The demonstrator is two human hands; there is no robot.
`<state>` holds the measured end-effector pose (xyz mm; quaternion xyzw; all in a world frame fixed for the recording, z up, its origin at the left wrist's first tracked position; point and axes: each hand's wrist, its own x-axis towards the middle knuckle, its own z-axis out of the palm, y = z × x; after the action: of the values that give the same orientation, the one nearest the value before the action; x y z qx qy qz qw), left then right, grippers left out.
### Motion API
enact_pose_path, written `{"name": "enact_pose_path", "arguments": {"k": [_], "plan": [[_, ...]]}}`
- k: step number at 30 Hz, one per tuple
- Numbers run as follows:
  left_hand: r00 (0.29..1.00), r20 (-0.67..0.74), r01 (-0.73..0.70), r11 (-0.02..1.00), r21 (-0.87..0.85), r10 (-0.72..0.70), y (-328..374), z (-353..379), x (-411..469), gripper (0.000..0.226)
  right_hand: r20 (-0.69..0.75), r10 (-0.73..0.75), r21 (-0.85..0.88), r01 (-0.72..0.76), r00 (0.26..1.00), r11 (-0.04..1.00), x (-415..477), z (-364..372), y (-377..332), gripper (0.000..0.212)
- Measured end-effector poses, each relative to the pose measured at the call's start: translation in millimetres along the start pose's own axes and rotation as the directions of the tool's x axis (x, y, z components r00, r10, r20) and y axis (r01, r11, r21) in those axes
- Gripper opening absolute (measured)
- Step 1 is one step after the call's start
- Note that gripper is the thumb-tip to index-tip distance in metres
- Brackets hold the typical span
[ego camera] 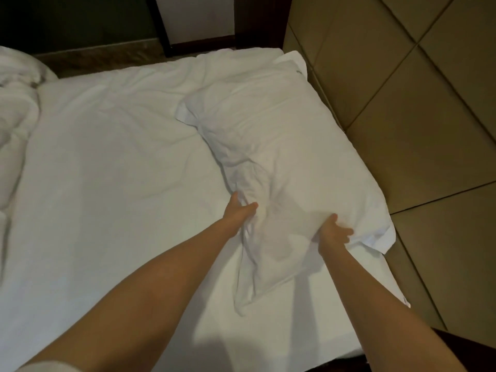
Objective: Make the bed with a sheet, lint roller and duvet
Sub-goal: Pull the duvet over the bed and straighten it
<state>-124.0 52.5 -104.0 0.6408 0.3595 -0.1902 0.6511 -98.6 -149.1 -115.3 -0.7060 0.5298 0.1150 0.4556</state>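
A white pillow (281, 146) lies along the right side of the bed, next to the padded headboard. My left hand (240, 210) grips the pillow's creased left edge. My right hand (334, 233) holds its near right part, fingers pressed into the cloth. A white sheet (107, 170) covers the mattress, fairly smooth with a few wrinkles. A bunched white duvet (16, 103) is piled at the far left edge of the bed. No lint roller is in view.
A tan padded headboard (418, 103) with diagonal seams runs along the right. Beyond the bed's far side are a dark floor strip and a dark-framed panel (198, 20). A dark edge shows at the bottom right corner.
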Motion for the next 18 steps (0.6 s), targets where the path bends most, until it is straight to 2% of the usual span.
{"name": "enact_pose_path", "arguments": {"k": [3,6,10,14,16,18], "plan": [[0.999,-0.037,0.007,1.000,-0.004,-0.008,9,-9,-13,0.066,0.025,-0.205,-0.254,0.204,0.978,0.945,-31,6,-11,0.072],[0.998,-0.055,0.007,0.998,-0.059,-0.010,25,-16,-13,0.066,0.085,-0.399,-0.366,0.401,0.913,0.840,-42,7,-40,0.067],[0.992,-0.119,-0.046,0.993,-0.108,0.033,60,-18,12,0.072,0.185,-0.533,-0.368,0.561,0.826,0.742,-29,7,-108,0.056],[0.985,-0.169,-0.049,0.992,-0.118,0.028,90,-13,61,0.089,0.274,-0.558,-0.290,0.621,0.783,0.729,5,26,-172,0.050],[0.981,-0.195,-0.021,0.989,-0.148,-0.008,100,-8,86,0.102,0.325,-0.574,-0.254,0.654,0.751,0.712,23,42,-196,0.054],[0.973,-0.228,-0.005,0.981,-0.196,-0.041,105,-6,112,0.119,0.372,-0.556,-0.250,0.657,0.743,0.711,40,58,-214,0.067]]}}
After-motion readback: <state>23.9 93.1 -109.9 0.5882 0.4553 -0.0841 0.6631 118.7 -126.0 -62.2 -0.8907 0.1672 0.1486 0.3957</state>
